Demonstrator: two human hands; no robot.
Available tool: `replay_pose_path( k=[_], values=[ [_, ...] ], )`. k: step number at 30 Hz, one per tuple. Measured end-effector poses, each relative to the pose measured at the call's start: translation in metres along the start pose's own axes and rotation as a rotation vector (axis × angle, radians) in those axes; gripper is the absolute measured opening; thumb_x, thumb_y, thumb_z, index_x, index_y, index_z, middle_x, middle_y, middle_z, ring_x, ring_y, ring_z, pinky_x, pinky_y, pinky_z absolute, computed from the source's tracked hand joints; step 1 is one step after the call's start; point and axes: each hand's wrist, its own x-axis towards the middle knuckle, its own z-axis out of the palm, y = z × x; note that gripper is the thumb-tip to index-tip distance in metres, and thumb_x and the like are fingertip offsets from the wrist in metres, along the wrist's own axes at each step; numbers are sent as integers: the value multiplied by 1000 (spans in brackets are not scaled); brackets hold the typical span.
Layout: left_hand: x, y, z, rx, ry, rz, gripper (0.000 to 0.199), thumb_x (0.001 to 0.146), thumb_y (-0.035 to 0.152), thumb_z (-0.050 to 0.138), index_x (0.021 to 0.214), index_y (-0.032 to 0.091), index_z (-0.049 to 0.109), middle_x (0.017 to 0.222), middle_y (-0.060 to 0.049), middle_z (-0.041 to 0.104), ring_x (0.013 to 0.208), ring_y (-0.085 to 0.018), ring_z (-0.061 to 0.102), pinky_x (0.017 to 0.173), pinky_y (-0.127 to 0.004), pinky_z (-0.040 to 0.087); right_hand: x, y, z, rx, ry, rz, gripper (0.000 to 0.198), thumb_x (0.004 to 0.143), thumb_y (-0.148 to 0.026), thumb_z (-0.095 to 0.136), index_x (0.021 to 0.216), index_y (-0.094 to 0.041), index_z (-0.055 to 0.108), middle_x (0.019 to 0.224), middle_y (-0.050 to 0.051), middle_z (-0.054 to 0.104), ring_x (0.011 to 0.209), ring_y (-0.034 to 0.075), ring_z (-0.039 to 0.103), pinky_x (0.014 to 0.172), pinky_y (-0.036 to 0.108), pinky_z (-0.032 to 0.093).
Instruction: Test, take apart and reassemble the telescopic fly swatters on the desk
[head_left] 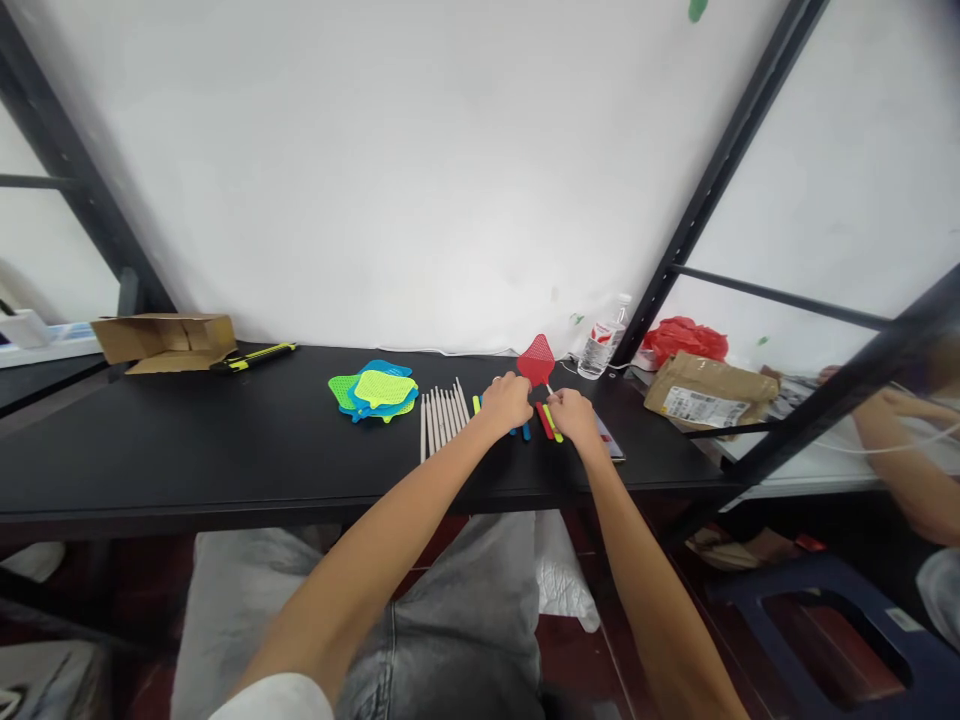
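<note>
My right hand (571, 412) is closed on the thin white shaft just below the head of a red fly swatter (536, 360), which points up toward the wall. Beside it, my left hand (507, 402) has its fingers curled down over the row of coloured handles; what they pinch, if anything, is hidden. A blue handle (526, 432), a red handle (545, 421) and a yellow handle (555, 424) lie between the hands. Several white rods (444, 415) lie side by side left of my left hand. Farther left, green, blue and yellow swatter heads (382, 388) are piled together.
An open cardboard box (169, 343) and a black-and-yellow tool (259, 357) lie on the black table (187, 440) at left. A water bottle (602, 340) stands near the wall. A phone (609, 440) lies by my right wrist. Beyond the shelf post, another person's arm (892, 440) shows beside a brown parcel (705, 392).
</note>
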Motion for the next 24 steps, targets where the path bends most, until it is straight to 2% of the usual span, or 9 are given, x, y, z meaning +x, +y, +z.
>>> replay_pose_path(
  k=[4, 10, 17, 19, 21, 24],
  values=[
    [-8, -17, -11, -98, 78, -30, 39, 83, 15, 52, 117, 21, 71, 123, -10, 68, 116, -26, 61, 98, -35, 49, 5, 5, 12, 249, -41, 7, 25, 93, -26, 49, 103, -16, 70, 93, 9, 75, 69, 15, 70, 61, 23, 53],
    [-20, -39, -27, -167, 144, -83, 39, 81, 11, 51, 112, 21, 73, 116, -8, 72, 109, -24, 65, 96, -33, 49, 5, -5, 27, 298, -54, -26, 24, 92, -26, 50, 101, -16, 70, 94, 9, 74, 69, 14, 70, 59, 22, 54],
    [-30, -49, -27, -181, 167, -96, 37, 81, 10, 52, 107, 21, 75, 110, -8, 74, 104, -24, 67, 93, -32, 50, 0, -20, 40, 462, -133, -71, 23, 92, -26, 50, 101, -16, 69, 103, 7, 75, 82, 14, 69, 54, 17, 52],
    [-31, -50, -26, -183, 174, -100, 37, 81, 10, 52, 108, 21, 75, 110, -8, 74, 105, -24, 67, 94, -32, 50, 0, -21, 40, 520, -126, -62, 22, 90, -27, 51, 99, -16, 68, 102, 7, 74, 77, 13, 68, 50, 16, 50],
    [-30, -52, -28, -188, 184, -105, 37, 82, 11, 52, 109, 21, 74, 110, -8, 74, 106, -24, 67, 94, -32, 50, 1, -20, 39, 611, -126, -33, 21, 87, -26, 52, 99, -15, 66, 97, 6, 73, 64, 10, 63, 42, 15, 44],
    [-27, -52, -30, -218, 195, -129, 36, 83, 14, 51, 112, 19, 72, 114, -9, 74, 106, -24, 67, 94, -33, 49, 1, -20, 34, 822, -157, 55, 31, 83, -26, 54, 112, -17, 60, 77, -1, 68, 42, 7, 48, 34, 16, 31]
  ],
)
